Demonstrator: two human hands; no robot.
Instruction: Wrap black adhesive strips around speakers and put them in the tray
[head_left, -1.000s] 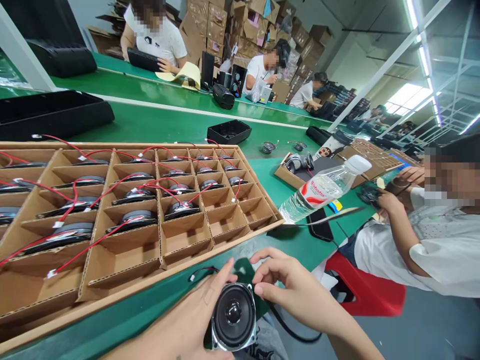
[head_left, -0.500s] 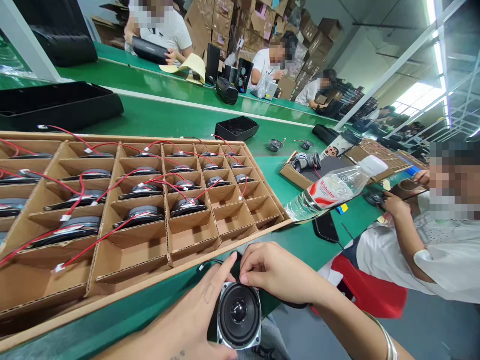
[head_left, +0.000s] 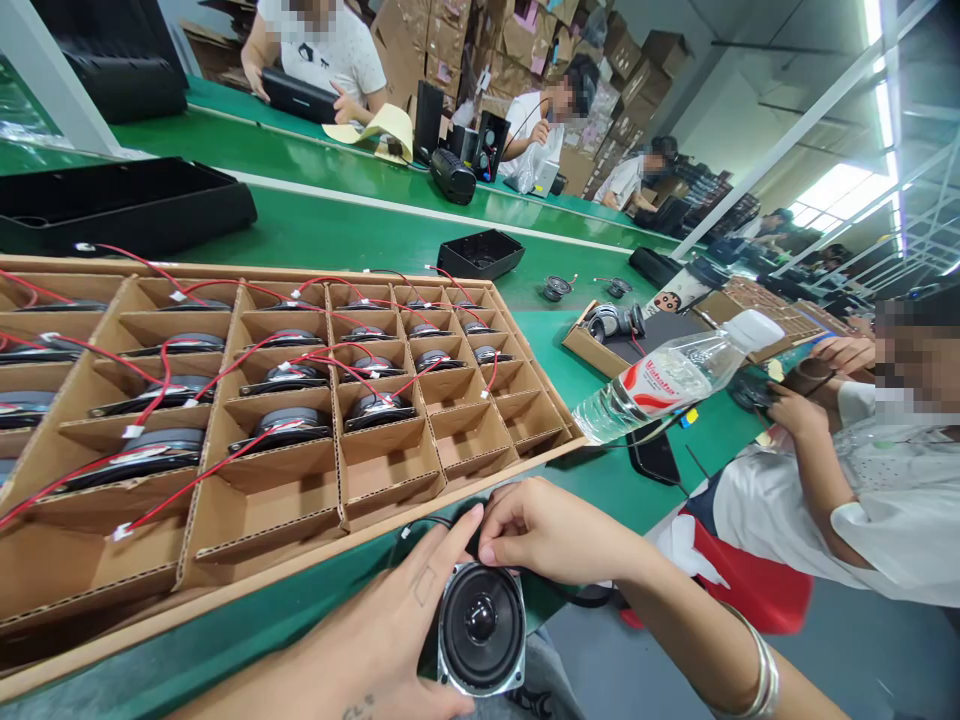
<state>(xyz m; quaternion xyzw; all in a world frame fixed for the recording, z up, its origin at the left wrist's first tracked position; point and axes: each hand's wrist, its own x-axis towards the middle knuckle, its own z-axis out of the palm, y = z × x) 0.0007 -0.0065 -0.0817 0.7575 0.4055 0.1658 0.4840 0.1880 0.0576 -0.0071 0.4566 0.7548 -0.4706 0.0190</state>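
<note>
While the bare left hand (head_left: 409, 622) is gripping a square, silvery-metal loudspeaker (head_left: 481, 632) with a round black cone (head_left: 501, 654) at the bottom centre of the frame, the bare right hand (head_left: 541, 532) is curling its fingers at the top edge, though I cannot tell whether they are pinching anything. The loudspeaker is looking dense, stiff and rather smooth; its cone is probably risking dents, so the metal corners (head_left: 516, 681) are offering the safer hold.

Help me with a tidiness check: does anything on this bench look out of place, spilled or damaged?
The water bottle looks out of place: a drink right by the divided carton of speakers. Its slant may just be camera tilt. Some red leads straggle over dividers. No spill or damage shows.
</note>
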